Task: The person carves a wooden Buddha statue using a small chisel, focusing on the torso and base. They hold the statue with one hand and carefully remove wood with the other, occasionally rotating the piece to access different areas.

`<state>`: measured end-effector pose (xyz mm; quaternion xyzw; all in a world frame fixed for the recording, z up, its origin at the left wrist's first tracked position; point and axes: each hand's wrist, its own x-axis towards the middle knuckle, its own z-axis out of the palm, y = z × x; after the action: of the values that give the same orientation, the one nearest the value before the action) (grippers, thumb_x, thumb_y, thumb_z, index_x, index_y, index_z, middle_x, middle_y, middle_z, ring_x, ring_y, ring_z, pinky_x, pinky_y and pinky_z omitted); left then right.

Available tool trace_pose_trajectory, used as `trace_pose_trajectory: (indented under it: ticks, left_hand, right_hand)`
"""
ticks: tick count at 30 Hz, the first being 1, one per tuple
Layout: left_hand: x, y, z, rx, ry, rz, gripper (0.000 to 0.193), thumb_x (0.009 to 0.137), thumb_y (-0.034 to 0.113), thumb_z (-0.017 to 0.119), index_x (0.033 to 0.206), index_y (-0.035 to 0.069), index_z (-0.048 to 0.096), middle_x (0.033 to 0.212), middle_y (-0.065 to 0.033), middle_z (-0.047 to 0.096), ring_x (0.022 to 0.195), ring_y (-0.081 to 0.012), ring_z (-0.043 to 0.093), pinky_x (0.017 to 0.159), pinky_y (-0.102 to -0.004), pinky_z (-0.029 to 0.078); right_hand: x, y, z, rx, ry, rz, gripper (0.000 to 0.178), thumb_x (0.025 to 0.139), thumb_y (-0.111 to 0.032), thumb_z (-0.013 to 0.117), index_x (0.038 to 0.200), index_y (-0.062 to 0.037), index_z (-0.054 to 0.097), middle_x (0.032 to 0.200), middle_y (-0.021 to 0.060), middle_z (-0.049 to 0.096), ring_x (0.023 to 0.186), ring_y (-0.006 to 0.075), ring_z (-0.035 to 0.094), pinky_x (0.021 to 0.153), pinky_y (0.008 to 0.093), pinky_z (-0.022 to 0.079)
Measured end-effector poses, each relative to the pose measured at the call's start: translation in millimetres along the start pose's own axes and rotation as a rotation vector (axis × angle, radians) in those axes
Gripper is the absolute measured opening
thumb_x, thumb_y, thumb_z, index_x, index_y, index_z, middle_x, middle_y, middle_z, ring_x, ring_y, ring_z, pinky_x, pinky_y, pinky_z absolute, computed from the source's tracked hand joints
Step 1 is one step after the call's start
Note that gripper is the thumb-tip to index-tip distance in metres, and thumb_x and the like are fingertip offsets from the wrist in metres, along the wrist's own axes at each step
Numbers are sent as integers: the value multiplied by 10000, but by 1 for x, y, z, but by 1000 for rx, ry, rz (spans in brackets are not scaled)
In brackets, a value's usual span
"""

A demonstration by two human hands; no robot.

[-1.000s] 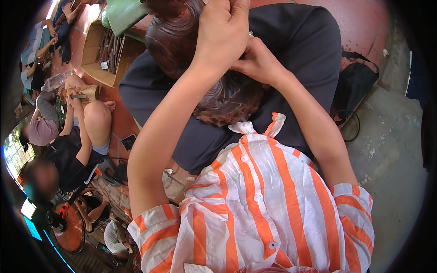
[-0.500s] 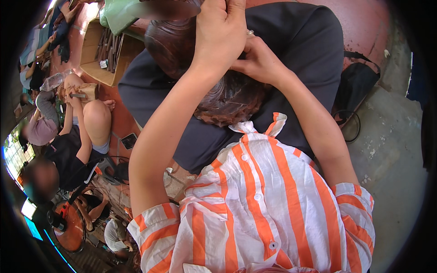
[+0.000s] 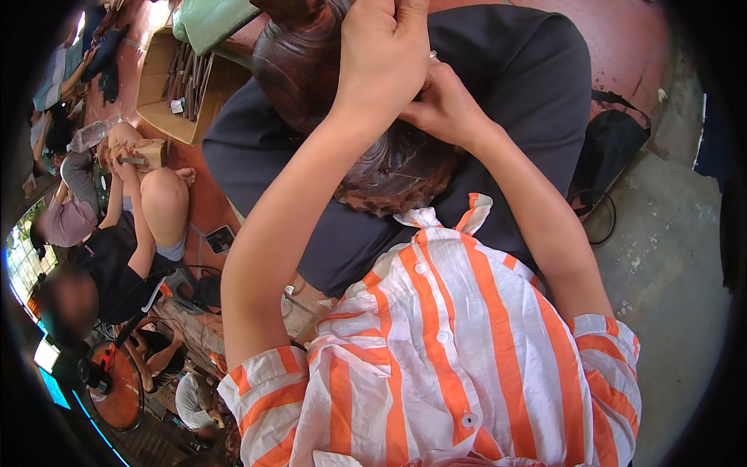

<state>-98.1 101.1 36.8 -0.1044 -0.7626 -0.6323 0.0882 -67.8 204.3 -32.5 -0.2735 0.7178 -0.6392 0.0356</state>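
A dark brown, glossy wood carving (image 3: 294,74) rests across my lap, its rough base (image 3: 393,187) towards my belly and its upper end cut off by the top edge. My left hand (image 3: 383,58) lies over the carving, fingers closed at the top of the view; what they grip is hidden. Just right of and below it, my right hand (image 3: 447,101) is curled against the carving, thumb pointing left under the left hand. A tiny shiny spot shows by its fingers, too small to name. The two hands touch or nearly touch.
A cardboard box (image 3: 156,97) of dark sticks stands at upper left beside a green object (image 3: 210,23). A seated person (image 3: 117,257) on the left holds a wood block (image 3: 148,154). A phone (image 3: 220,239) lies on the tiles. A black bag (image 3: 611,144) is at right.
The carving and both hands have shifted slightly to the right in view. Both hands keep nearly the same pose on it.
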Motion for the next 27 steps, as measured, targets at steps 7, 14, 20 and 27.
trace_pose_trajectory:
  ticks: [7,14,20,27]
  left_hand:
    - [-1,12,0,13,-1,-45,120,984,45,457,1060,22,547,896,-41,554,842,-112,526,776,-252,439]
    - [-1,6,-3,66,-8,-8,124,985,61,455,1062,36,548,888,-46,541,847,-123,527,776,-264,439]
    - [-1,9,0,78,-143,37,124,988,77,460,1070,44,547,880,-45,541,838,-121,522,780,-273,440]
    - [-7,44,-11,-155,-385,-230,170,1012,148,456,1053,52,592,838,-15,559,799,-88,523,752,-241,441]
  right_hand:
    - [-1,0,-7,110,-79,135,229,682,-193,821,807,-48,695,758,53,639,756,233,523,776,339,406]
    - [-2,4,-1,-43,-13,4,242,686,-187,821,768,-24,663,765,59,637,757,242,532,745,349,418]
    - [-3,8,3,2,51,10,275,696,-200,819,862,-18,696,826,69,673,770,258,564,763,348,436]
    - [-12,-14,-5,127,3,25,254,775,-199,780,875,7,669,781,63,656,781,195,589,729,308,453]
